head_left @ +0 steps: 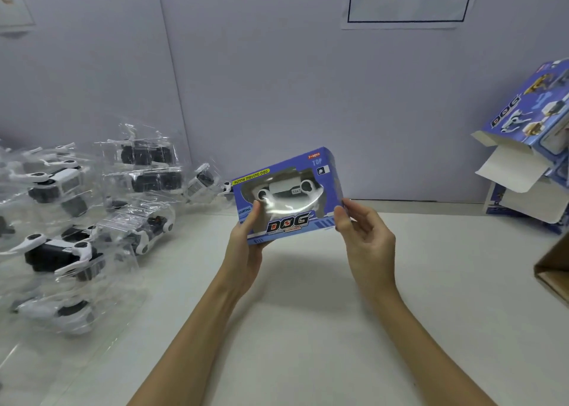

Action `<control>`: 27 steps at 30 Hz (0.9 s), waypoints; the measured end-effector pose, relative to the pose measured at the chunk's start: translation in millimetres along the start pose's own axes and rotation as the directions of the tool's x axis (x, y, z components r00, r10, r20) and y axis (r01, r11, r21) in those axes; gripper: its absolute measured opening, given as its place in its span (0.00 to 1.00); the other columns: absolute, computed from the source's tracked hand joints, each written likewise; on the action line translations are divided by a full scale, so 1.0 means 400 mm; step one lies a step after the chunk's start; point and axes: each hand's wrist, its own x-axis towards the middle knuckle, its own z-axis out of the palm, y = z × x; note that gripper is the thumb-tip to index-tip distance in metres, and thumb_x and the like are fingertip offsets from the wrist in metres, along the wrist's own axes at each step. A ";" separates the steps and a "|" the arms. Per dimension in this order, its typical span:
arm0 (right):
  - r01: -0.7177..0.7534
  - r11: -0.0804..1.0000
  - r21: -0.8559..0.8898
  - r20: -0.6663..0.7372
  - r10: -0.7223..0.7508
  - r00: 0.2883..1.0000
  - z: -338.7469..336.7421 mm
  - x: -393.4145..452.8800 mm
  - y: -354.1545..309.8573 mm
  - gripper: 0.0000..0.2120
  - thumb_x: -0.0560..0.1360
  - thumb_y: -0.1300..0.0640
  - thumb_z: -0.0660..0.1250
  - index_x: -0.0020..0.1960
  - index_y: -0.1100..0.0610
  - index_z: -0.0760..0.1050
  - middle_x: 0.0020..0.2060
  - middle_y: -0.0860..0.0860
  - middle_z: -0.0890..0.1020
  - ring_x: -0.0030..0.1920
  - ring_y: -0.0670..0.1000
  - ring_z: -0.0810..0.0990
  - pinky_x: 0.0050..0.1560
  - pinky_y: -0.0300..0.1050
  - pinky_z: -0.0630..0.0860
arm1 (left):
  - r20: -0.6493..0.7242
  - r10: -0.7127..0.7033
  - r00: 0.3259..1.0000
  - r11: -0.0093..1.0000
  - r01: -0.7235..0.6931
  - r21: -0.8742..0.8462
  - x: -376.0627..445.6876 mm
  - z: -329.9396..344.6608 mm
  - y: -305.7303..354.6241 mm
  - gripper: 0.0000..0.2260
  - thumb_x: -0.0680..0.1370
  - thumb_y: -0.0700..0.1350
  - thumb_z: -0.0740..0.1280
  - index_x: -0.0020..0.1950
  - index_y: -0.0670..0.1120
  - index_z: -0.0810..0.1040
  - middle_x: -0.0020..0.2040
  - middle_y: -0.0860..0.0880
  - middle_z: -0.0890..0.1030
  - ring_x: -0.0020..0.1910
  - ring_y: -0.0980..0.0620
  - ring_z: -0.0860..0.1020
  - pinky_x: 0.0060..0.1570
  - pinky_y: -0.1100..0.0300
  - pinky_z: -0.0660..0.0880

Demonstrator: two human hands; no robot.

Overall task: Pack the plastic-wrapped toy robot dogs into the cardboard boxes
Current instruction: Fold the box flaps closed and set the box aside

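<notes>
A single head-worn camera looks forward and down from close above, over the white table toward the grey wall beyond.

A white bench runs up to a pale grey wall. A white sign with blue characters and a blue border hangs on that wall, upper right. Another paper sheet hangs at the far left, cut off.

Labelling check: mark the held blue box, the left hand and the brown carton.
held blue box (288, 225), head view, printed front under the window
left hand (246, 245), head view, palm edge below thumb
brown carton (554, 270), head view, flap
</notes>
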 end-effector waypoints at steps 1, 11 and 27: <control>-0.044 0.999 0.016 0.011 0.044 0.999 -0.006 0.010 0.010 0.14 0.78 0.49 0.73 0.60 0.55 0.80 0.53 0.49 0.87 0.54 0.48 0.86 0.51 0.41 0.83 | -0.001 -0.009 1.000 1.000 0.009 -0.013 0.003 0.000 0.006 0.12 0.79 0.55 0.69 0.58 0.55 0.88 0.61 0.50 0.85 0.58 0.47 0.84 0.57 0.56 0.79; -0.223 0.975 -0.025 0.095 0.224 0.970 -0.019 0.023 0.056 0.25 0.71 0.36 0.71 0.63 0.46 0.75 0.50 0.49 0.88 0.51 0.49 0.87 0.51 0.43 0.81 | 0.022 0.105 0.994 0.994 -0.105 -0.014 0.020 -0.028 0.004 0.21 0.79 0.46 0.71 0.71 0.46 0.76 0.61 0.46 0.85 0.58 0.48 0.85 0.49 0.59 0.81; -0.316 0.949 0.010 0.140 0.312 0.940 -0.038 0.037 0.053 0.27 0.70 0.39 0.73 0.65 0.49 0.75 0.49 0.45 0.88 0.53 0.49 0.87 0.52 0.47 0.80 | -0.011 0.075 0.997 0.995 -0.074 0.073 0.011 -0.031 -0.008 0.18 0.78 0.50 0.72 0.67 0.48 0.78 0.57 0.49 0.85 0.54 0.50 0.85 0.45 0.62 0.80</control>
